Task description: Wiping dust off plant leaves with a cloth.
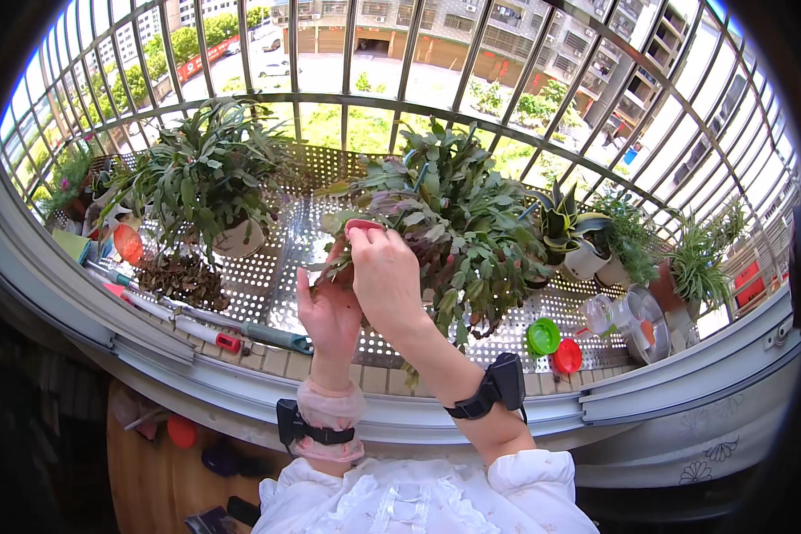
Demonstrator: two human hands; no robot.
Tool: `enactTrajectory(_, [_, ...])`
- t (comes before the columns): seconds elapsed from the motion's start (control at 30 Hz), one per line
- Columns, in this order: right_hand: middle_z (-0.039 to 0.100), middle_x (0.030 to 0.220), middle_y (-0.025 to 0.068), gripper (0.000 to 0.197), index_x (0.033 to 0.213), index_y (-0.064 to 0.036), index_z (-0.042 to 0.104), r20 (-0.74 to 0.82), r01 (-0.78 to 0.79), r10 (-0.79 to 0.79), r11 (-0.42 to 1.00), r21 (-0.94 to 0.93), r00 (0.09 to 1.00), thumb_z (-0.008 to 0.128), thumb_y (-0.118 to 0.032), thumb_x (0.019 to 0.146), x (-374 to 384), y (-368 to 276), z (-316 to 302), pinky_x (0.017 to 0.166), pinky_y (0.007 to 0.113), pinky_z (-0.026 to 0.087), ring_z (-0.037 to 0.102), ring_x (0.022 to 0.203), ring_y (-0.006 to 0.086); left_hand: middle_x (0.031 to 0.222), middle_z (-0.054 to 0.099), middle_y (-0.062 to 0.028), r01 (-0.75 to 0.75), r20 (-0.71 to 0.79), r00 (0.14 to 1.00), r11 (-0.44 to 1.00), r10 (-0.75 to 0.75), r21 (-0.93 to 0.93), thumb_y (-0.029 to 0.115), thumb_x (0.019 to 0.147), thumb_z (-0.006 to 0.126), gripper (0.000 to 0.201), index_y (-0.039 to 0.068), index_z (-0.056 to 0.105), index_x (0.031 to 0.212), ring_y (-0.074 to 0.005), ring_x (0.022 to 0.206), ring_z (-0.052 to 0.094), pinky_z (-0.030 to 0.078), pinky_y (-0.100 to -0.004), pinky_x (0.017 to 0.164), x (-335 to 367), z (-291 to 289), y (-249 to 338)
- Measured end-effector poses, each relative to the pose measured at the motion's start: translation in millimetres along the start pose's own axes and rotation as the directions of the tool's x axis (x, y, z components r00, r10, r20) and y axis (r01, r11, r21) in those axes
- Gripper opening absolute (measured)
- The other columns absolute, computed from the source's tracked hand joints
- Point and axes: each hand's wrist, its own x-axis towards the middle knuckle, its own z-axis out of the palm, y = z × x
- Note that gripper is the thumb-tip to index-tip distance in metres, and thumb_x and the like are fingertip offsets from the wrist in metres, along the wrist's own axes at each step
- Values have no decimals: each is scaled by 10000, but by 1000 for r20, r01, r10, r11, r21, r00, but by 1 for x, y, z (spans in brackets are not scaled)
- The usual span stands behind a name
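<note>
Though dense, flat segmented leaves [458, 200] beside bare right-hand fingers [376, 238].

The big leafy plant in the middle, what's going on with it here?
A person has both hands at the large, flat-leaved green plant above the perforated silver metal tray. The fingers of their right hand pinch a small pinkish-red object, its kind unclear. Their left hand is at the leaves just to the left; whether it grips anything is hard to tell.
</note>
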Motion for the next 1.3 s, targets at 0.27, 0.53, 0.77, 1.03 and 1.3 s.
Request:
enactTrajectory(0.27, [656,950,123,274,1046,-18,658,-35,167,-165,983,79,986,616,-78,783,-9,-28,0,784,377,535,625,903,278,1441,460,-142,10,-83,997,1000,-10,-9,615,1003,325,782,-27,357,1448,-254,1301,466,331,-401,1117,-8,-11,5])
enactTrajectory(0.53, [726,992,132,199,1016,-69,706,36,138,-173,882,451,984,568,-195,947,-25,-48,3,812,419,534,675,853,289,1458,440,-170,-27,108,994,996,36,-89,668,974,329,834,-7,354,1463,-261,1241,509,368,-391,1089,-16,-12,4])
enactTrajectory(0.77, [727,908,123,277,1120,4,688,23,-15,-7,560,829,1000,643,34,848,-37,1,-85,685,299,546,705,799,190,1417,468,-192,-62,-216,974,998,62,6,590,981,398,704,25,424,1399,-281,1201,533,413,-416,1065,-16,-26,5])
enactTrajectory(1.03, [693,882,20,243,1098,52,677,-52,-188,374,575,797,926,645,55,857,-89,82,-138,681,195,497,606,770,33,1089,605,-47,-290,-594,707,923,384,252,258,991,451,301,68,570,1192,-151,953,558,481,-303,840,-26,-43,7])
enactTrajectory(1.3, [695,874,32,209,1061,58,678,38,-261,388,542,799,921,651,47,854,-108,85,-120,690,185,496,607,771,35,1168,610,-79,-345,-110,908,870,405,352,458,1022,418,501,39,553,1261,-184,1029,567,462,-331,873,-33,25,17])
